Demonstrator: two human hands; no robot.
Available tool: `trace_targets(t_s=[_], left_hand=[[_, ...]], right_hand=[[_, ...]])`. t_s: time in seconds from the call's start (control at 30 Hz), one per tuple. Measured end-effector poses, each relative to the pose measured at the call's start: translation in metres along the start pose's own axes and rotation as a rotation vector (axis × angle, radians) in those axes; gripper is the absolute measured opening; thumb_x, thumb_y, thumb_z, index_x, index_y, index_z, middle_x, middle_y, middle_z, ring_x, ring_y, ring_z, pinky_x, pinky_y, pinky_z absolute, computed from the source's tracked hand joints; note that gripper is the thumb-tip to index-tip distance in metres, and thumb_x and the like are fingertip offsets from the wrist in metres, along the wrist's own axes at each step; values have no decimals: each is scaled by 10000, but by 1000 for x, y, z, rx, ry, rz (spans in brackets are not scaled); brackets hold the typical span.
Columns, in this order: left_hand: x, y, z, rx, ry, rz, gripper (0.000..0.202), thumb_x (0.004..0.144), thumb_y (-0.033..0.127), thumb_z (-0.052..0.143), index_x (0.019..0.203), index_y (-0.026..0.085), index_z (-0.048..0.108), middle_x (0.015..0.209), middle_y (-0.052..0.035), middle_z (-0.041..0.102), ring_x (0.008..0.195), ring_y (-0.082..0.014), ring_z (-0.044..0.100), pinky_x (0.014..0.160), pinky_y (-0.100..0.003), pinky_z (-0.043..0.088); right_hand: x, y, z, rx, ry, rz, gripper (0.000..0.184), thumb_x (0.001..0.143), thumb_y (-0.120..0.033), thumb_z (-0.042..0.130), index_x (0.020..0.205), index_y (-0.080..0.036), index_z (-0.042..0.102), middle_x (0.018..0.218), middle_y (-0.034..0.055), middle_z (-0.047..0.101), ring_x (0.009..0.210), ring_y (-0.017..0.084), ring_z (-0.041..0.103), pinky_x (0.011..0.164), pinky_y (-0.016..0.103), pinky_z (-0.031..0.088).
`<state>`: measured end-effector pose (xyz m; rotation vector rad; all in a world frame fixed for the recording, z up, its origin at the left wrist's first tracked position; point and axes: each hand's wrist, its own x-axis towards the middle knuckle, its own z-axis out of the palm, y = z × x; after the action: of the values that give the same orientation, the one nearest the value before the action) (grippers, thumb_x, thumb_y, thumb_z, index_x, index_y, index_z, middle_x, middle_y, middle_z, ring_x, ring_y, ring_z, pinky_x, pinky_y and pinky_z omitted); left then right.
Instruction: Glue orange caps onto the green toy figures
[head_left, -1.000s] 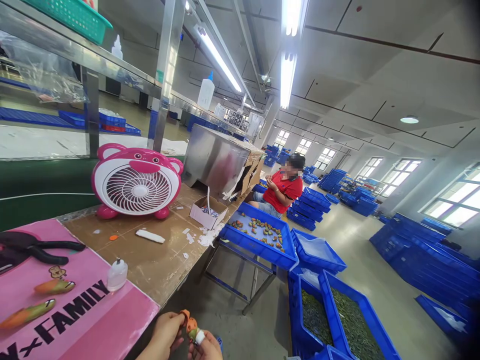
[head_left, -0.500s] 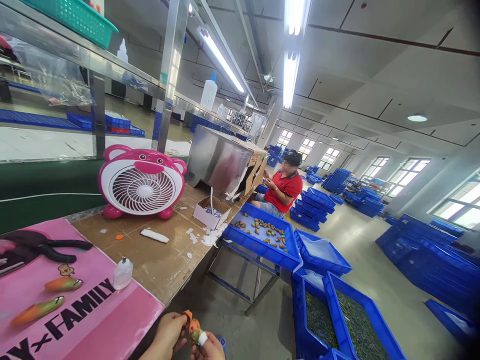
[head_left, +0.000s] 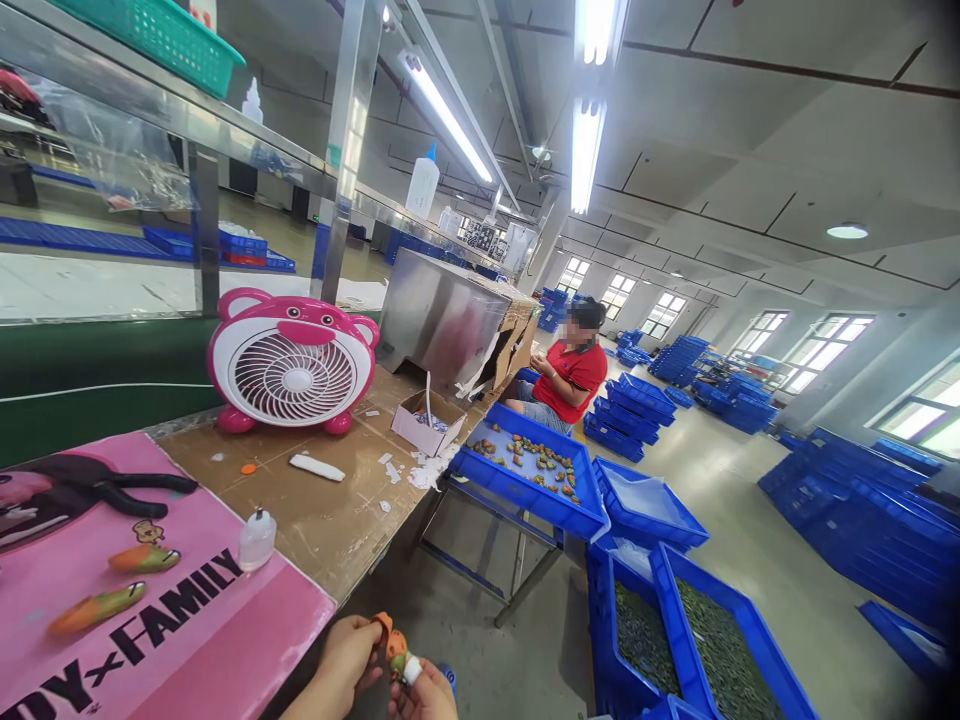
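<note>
left hand (head_left: pixel 346 655) + right hand (head_left: pixel 429 692): both clamped on orange-green piece (head_left: pixel 396 646), as before | fan (head_left: pixel 296 378) farther right in view

We are looking around a big workshop, the kind in a factory. Long tube lights (head_left: pixel 587 155) are shining under the high ceiling (head_left: pixel 750 120), and big windows (head_left: pixel 832 352) are letting in daylight. Piles of blue boxes (head_left: pixel 832 500) are standing on the wide floor (head_left: pixel 739 490). Near us, a blue tray (head_left: pixel 525 500) is holding lots of small orange and green pieces (head_left: pixel 550 463) that are looking much the same. A person (head_left: pixel 576 378) wearing red is sitting just past it. Our worktop (head_left: pixel 289 520) is looking brown and worn, and white scraps (head_left: pixel 431 470) are lying on it. A squeeze bottle (head_left: pixel 424 188) is standing on a metal shelf (head_left: pixel 382 210).
</note>
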<state>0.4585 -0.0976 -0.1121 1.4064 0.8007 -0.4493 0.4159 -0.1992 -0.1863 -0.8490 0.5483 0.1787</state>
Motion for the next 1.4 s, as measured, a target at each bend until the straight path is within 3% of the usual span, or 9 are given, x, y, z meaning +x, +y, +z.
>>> trace_targets(t_s=[0.23, 0.53, 0.67, 0.83, 0.93, 1.07, 1.2, 1.4], left_hand=[[-14, 7, -4, -21, -24, 11, 194, 853, 292, 490, 800, 115, 550, 633, 35, 537, 453, -61, 474, 434, -199, 427], [-56, 24, -3, -178, -113, 97, 192, 846, 263, 506, 970, 123, 551, 880, -36, 594, 678, -124, 580, 576, -276, 505], [-68, 34, -10, -322, -142, 199, 163, 839, 233, 519, 952, 122, 556, 875, -30, 593, 673, -119, 578, 565, -264, 505], [-101, 44, -35, -465, -235, 265, 57, 816, 144, 533, 865, 121, 551, 734, 18, 555, 559, -76, 533, 483, -199, 472], [-118, 43, -45, -507, -325, 279, 72, 745, 113, 580, 805, 144, 558, 690, 38, 544, 538, -64, 539, 470, -172, 481], [-128, 39, -48, -512, -420, 283, 152, 648, 142, 649, 774, 155, 565, 668, 26, 581, 532, -71, 547, 418, -140, 459], [-128, 35, -50, -507, -434, 312, 203, 621, 168, 673, 780, 159, 546, 697, 17, 615, 533, -69, 551, 377, -113, 417], [-133, 27, -53, -480, -442, 326, 245, 634, 262, 706, 768, 154, 531, 660, 20, 615, 505, -64, 559, 441, -133, 462]], right_hand=[[-10, -9, 9, -84, -7, -31, 154, 797, -262, 590, 754, -125, 534, 581, -38, 564, 495, 75, 539, 470, 190, 434], [-47, -47, 24, -382, -144, -178, 167, 868, -283, 509, 880, -120, 547, 778, -5, 565, 625, 93, 553, 568, 247, 487], [-60, -76, 25, -546, -222, -385, 193, 847, -274, 540, 975, -130, 534, 900, 26, 574, 750, 135, 579, 645, 303, 506], [-91, -115, 37, -836, -338, -838, 175, 754, -207, 598, 925, -207, 635, 1072, 70, 550, 1052, 219, 500, 885, 386, 434], [-102, -125, 40, -988, -436, -1039, 278, 756, -134, 544, 973, -271, 650, 1102, 72, 543, 1030, 202, 525, 893, 359, 434], [-107, -126, 43, -1100, -510, -1190, 380, 777, -76, 486, 1073, -284, 602, 1151, 84, 524, 1051, 196, 520, 865, 336, 457], [-115, -131, 53, -1172, -563, -1184, 373, 785, -75, 475, 1074, -276, 599, 1123, 87, 536, 1024, 185, 535, 865, 328, 461], [-130, -138, 68, -1112, -593, -994, 293, 758, -116, 521, 1003, -246, 617, 1062, 86, 559, 944, 186, 560, 739, 287, 504]])
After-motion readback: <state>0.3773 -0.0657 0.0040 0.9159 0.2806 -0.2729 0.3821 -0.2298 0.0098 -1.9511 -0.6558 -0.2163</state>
